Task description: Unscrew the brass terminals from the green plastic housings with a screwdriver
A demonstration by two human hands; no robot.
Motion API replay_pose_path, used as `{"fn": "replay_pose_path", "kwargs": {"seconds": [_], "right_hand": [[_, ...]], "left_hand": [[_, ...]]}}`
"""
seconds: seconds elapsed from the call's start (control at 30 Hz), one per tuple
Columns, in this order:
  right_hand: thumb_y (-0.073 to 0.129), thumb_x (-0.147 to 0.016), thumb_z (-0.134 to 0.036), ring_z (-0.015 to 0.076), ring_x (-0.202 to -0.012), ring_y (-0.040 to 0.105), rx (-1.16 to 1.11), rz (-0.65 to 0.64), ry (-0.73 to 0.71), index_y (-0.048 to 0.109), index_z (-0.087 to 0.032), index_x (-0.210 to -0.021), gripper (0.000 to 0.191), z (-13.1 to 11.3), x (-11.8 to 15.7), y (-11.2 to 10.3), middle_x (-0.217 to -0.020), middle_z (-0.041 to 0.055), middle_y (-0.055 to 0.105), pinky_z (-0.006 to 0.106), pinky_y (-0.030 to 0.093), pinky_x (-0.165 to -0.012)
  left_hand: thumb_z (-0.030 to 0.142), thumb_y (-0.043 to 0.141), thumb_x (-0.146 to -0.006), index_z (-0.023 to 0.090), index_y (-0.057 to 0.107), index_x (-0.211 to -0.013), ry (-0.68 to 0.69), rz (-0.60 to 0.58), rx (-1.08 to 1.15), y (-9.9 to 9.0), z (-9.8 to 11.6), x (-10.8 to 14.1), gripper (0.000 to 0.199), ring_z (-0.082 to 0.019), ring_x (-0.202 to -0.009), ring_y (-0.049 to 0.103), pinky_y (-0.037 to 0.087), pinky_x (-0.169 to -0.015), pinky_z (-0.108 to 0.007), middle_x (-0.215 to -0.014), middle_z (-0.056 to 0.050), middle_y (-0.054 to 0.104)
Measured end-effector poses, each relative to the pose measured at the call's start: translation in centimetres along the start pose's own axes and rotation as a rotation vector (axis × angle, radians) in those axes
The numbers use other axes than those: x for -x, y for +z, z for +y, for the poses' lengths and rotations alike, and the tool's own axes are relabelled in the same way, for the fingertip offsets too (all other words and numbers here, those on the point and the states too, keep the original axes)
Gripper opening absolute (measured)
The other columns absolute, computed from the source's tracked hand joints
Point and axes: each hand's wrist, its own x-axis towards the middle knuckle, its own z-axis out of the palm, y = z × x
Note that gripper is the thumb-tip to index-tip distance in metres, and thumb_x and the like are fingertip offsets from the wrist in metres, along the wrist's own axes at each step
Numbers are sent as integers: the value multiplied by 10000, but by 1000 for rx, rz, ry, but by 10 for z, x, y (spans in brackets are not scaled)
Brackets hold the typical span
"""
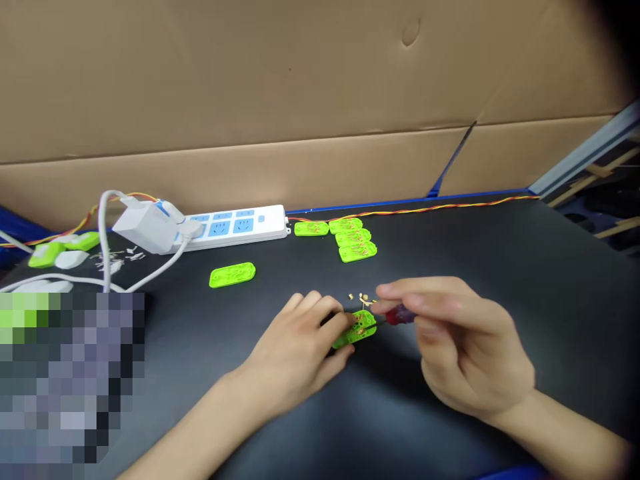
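Observation:
A green plastic shell [369, 325] with small brass-coloured parts inside lies on the black table at the centre. My left hand [313, 340] grips its left end between thumb and fingers. My right hand [465, 347] holds a small screwdriver [400, 315] by its red and purple handle. The thin shaft points left, its tip over the inside of the shell; whether it touches a part is too small to tell. Just behind the shell lie loose brass pieces [365, 298].
Several filled green shells [357, 251] lie behind my hands, and another green shell [233, 275] to the left. A white power strip [240, 227] with plugs and cables stands at the back left. Cardboard [300, 100] rises behind the table [175, 360].

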Motion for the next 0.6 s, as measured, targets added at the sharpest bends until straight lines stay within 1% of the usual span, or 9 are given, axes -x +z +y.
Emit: {"fn": "replay_pose_path", "kwargs": {"seconds": [0.07,0.13,0.23,0.27,0.33,0.43,0.5,0.53,0.6], "right_hand": [[504,-835,49,162,-1012,700,-26,6,-1,529,-220,-1274,516,0,-1,0,-1139,73,684,283,649,-741],[504,-864,1,177,-1005,701,-36,3,-16,544,-207,-1256,445,-1,-3,0,-1110,89,689,311,647,-766],[648,-846,-117,150,-903,697,41,15,-28,628,-205,-1089,259,-3,-5,-3,-1018,59,648,273,630,-754],[698,-812,-121,131,-862,687,78,27,-26,644,-208,-1040,250,-3,-5,-3,-986,39,624,252,622,-735],[712,-772,-48,113,-841,672,122,43,-26,646,-214,-1060,338,-4,-4,-4,-970,21,613,232,610,-711],[551,-820,44,153,-966,683,66,24,17,558,-237,-1256,519,-3,-1,-2,-1082,44,672,285,621,-756],[452,-853,39,187,-1049,671,-7,30,48,531,-241,-1293,528,0,0,0,-1152,63,669,356,621,-820],[448,-862,21,197,-1054,669,-26,36,48,546,-238,-1277,498,1,0,0,-1156,70,662,379,617,-839],[539,-855,-29,187,-977,675,-2,53,0,599,-222,-1215,413,3,-1,1,-1084,71,647,355,617,-798]], "left_hand": [[295,516,-947,200,586,-1119,-1,3,2,1,0,0,209,-214,-892,502,382,-763,-381,-1067,-51,605],[294,512,-949,204,582,-1118,0,8,5,1,0,-1,203,-214,-898,501,381,-766,-382,-1074,-47,604],[296,502,-954,206,582,-1080,2,8,11,1,1,-1,175,-208,-880,496,378,-754,-378,-1056,-41,603],[296,499,-954,203,584,-1060,2,7,10,1,1,0,165,-206,-866,494,377,-744,-376,-1039,-41,603],[300,497,-953,196,588,-1041,-4,1,1,1,1,0,163,-206,-852,492,377,-736,-374,-1014,-44,602],[307,504,-951,200,591,-1072,-7,-3,-9,1,1,1,183,-212,-870,501,384,-741,-376,-1030,-48,601],[305,508,-950,204,590,-1097,-4,-5,-7,0,1,1,196,-216,-885,507,388,-748,-376,-1043,-49,602],[302,509,-950,204,591,-1099,-5,-5,-7,0,1,0,196,-216,-888,508,390,-750,-377,-1043,-50,602],[297,509,-950,197,596,-1080,-9,-9,-11,0,1,0,185,-216,-882,506,390,-751,-379,-1032,-51,602]]}}
